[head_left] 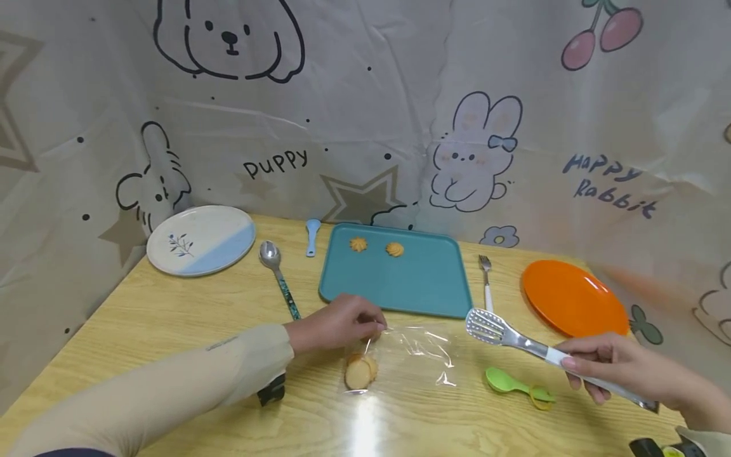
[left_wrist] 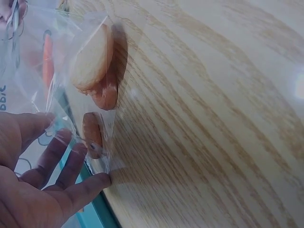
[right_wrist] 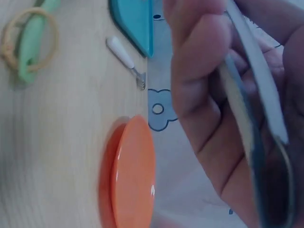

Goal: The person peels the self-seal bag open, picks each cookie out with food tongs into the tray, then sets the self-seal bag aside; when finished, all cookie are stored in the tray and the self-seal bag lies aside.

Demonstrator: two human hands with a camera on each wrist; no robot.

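Below "puppy" (head_left: pixel 276 164) and "Happy Rabbit" lettering (head_left: pixel 611 184), left fingers (head_left: pixel 365 310) pinch a clear bag (head_left: pixel 419 355).

We see a creased pale backdrop (head_left: pixel 365 114) behind the tabletop (head_left: pixel 154 317), printed with a puppy face (head_left: pixel 230 63), a bow-wearing rabbit (head_left: pixel 469 181), pink cherries (head_left: pixel 621 30), stars and handwritten lettering (head_left: pixel 276 164). Below us, bright glare (head_left: pixel 365 425) streaks the yellowish wood grain.

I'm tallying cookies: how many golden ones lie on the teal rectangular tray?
2: a star-shaped golden cookie and, to its right, a swirled golden cookie, both toward the far edge of the teal rectangular tray. None seems hidden there.
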